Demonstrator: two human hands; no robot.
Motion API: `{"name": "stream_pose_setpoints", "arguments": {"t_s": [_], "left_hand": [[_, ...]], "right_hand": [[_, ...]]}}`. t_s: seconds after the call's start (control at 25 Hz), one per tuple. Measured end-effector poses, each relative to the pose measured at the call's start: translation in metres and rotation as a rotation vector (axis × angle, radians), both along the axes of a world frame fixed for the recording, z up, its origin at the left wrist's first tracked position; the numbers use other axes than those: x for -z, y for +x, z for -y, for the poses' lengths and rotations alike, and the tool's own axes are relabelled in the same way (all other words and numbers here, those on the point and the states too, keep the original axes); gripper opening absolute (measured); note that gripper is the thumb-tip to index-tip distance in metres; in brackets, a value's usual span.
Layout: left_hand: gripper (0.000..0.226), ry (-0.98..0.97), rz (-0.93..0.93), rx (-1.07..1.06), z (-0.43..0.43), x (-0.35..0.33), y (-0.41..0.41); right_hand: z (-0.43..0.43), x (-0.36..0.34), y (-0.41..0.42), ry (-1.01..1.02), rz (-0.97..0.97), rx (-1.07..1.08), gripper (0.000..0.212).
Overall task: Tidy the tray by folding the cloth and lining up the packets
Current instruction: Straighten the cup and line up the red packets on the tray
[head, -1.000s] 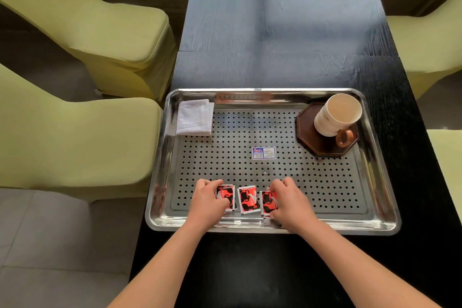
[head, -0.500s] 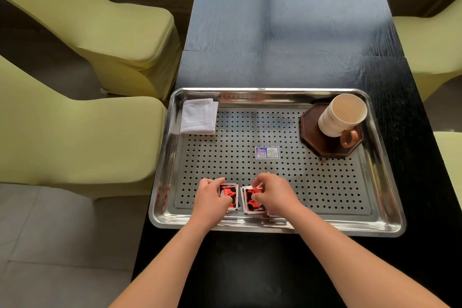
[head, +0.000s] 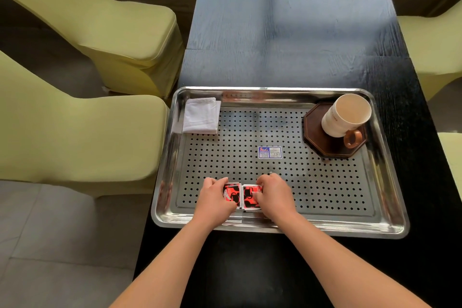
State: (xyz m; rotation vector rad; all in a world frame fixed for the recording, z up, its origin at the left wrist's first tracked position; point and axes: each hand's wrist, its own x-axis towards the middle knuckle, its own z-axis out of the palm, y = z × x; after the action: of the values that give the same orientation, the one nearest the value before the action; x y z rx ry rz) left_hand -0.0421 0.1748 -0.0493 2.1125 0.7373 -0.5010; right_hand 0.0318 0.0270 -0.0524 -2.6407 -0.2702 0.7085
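A perforated steel tray [head: 325, 227] lies on the black table. A folded white cloth [head: 201, 115] rests in its far left corner. Near the tray's front edge sit red-and-black packets: one [head: 232, 194] under the fingers of my left hand [head: 215, 199], another [head: 250, 198] held by my right hand [head: 273, 194]. The two packets lie side by side, edges almost touching. My right hand covers anything further right, so a third packet is hidden.
A cream mug [head: 346, 115] with a brown handle stands on a dark octagonal coaster [head: 322, 140] in the tray's far right corner. A small blue label [head: 270, 152] is stuck mid-tray. Yellow-green chairs [head: 75, 132] flank the table [head: 287, 32] on both sides.
My right hand has slid left, pushing the right-hand packets against the one under my left hand. Three spread packets now look like a tight pair. The left hand has barely moved.
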Motion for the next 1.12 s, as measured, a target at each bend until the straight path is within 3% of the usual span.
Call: {"name": "stream_pose_setpoints", "arguments": {"t_s": [0.16,0.36,1.12], "left_hand": [[0.073,0.012,-0.043,0.062,0.0005,-0.0036,0.0049],[0.067,0.001,-0.023,0.001,0.0001,-0.0051,0.0033],[0.051,0.035,-0.027,-0.051,0.0051,0.0018,-0.0016]], "right_hand": [[0.0007,-0.0002,0.0004,-0.023,-0.018,-0.01,0.023],[0.0005,-0.0019,0.0017,-0.004,-0.036,-0.03,0.031],[0.0061,0.0044,-0.0007,0.002,-0.063,-0.155,0.03]]}}
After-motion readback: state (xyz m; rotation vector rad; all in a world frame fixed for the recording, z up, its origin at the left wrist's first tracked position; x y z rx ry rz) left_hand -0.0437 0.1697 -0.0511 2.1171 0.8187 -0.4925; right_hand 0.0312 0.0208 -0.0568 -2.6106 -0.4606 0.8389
